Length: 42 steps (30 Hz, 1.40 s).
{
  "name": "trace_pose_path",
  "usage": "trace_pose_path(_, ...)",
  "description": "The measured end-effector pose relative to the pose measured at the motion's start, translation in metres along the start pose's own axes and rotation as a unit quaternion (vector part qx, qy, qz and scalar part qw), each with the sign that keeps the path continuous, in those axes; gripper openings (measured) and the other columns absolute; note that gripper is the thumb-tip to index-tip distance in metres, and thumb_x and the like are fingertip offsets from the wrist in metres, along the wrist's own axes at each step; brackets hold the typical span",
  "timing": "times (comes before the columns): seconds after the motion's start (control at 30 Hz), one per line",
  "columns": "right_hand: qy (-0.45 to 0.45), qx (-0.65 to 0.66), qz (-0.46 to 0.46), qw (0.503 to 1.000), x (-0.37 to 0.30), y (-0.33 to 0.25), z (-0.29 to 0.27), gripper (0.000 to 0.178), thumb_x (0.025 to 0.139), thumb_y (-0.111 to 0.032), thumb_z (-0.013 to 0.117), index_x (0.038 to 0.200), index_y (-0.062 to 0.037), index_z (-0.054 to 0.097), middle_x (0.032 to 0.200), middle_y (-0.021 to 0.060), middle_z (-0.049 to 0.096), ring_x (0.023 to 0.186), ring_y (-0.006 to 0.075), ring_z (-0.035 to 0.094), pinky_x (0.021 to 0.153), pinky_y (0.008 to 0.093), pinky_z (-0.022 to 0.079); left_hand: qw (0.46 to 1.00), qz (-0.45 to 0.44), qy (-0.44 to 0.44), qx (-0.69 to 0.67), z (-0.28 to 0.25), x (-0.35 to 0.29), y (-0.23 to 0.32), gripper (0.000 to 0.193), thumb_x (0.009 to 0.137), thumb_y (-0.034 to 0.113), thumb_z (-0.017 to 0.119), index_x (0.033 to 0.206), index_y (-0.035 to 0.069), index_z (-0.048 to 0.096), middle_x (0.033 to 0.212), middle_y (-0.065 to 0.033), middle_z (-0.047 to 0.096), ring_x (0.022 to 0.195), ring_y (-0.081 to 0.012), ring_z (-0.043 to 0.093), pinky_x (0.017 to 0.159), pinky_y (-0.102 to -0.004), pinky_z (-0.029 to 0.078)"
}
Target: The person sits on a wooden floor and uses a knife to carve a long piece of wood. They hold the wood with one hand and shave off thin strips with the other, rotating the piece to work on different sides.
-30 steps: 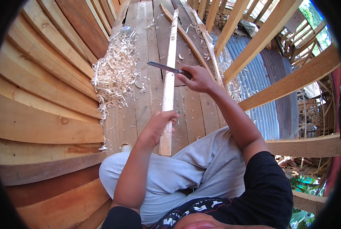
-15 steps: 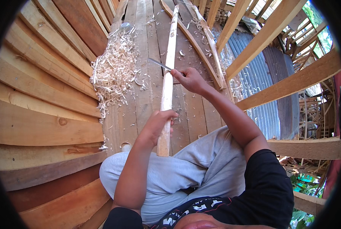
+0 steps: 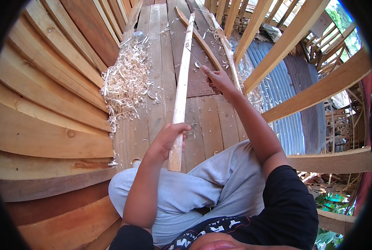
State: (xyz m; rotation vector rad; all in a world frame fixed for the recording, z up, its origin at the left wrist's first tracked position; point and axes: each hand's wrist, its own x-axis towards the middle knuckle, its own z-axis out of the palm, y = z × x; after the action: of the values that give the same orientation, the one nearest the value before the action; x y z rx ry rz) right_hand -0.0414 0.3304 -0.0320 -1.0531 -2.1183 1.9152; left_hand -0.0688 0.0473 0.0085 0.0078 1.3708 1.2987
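A long pale, peeled wooden pole point(image 3: 181, 93) runs away from my lap, its near end above my crossed legs. Around its near part my left hand point(image 3: 167, 139) is wrapped, thumb over the top. My right hand point(image 3: 220, 81) is closed on a knife, off to the pole's right. The thin knife blade point(image 3: 194, 57) points forward and left, its tip close to the pole's right edge. My fingers cover the knife's handle.
Curled wood shavings point(image 3: 127, 79) lie heaped on the plank floor point(image 3: 213, 121) at left, beside a leaning wall of boards point(image 3: 48, 121). A brown wooden strip point(image 3: 200, 39) and another pale pole point(image 3: 227, 50) lie ahead. Wooden railing posts point(image 3: 284, 46) and corrugated metal sheets point(image 3: 277, 79) stand to the right.
My right hand has moved forward and to the right with the knife, which has swung from across the pole to its right side. The left hand keeps its hold.
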Motion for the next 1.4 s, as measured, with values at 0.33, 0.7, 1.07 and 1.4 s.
trace_pose_path(0.33,-0.006,-0.016,-0.082,0.996,-0.022,0.015,0.005,0.028,0.098,-0.034,0.053,0.096,-0.006,0.05,0.068,0.0,0.048,0.045,0.009,0.044,0.038,0.0261,0.035,0.994,0.038,-0.057,-0.091,-0.014,-0.007,0.004,0.025,0.076,0.02,0.065,0.093,0.006,0.054,0.071,-0.0033,0.056,0.056,-0.0127,0.056,0.048,-0.0277,0.047)
trace_pose_path(0.7,0.037,-0.335,-0.072,0.939,-0.023,0.082,-0.016,0.026,0.086,-0.018,0.059,0.104,0.0011,0.055,0.074,0.0132,0.063,0.056,0.0188,0.063,0.047,0.0346,0.049,0.997,0.008,-0.023,-0.07,-0.007,-0.005,-0.002,0.027,0.075,0.021,0.068,0.094,0.01,0.052,0.07,-0.0031,0.055,0.049,-0.0144,0.053,0.044,-0.0299,0.046)
trace_pose_path(1.07,0.043,-0.432,-0.132,0.891,0.01,0.11,-0.01,0.033,0.069,0.001,0.06,0.101,-0.0006,0.068,0.1,0.0249,0.067,0.097,0.0376,0.064,0.083,0.0402,0.052,0.996,0.027,-0.025,-0.085,-0.026,-0.01,0.012,0.025,0.079,0.023,0.067,0.096,0.01,0.053,0.067,-0.0024,0.054,0.046,-0.0123,0.051,0.04,-0.0275,0.044)
trace_pose_path(1.4,0.101,-0.348,-0.251,0.898,0.103,0.073,0.0,0.042,0.06,0.01,0.056,0.1,-0.0023,0.063,0.104,0.0195,0.064,0.108,0.036,0.058,0.095,0.0363,0.044,0.993,0.01,-0.026,-0.113,-0.031,0.006,0.031,0.032,0.076,0.024,0.07,0.097,0.01,0.05,0.068,-0.002,0.053,0.045,-0.0126,0.051,0.041,-0.0289,0.044)
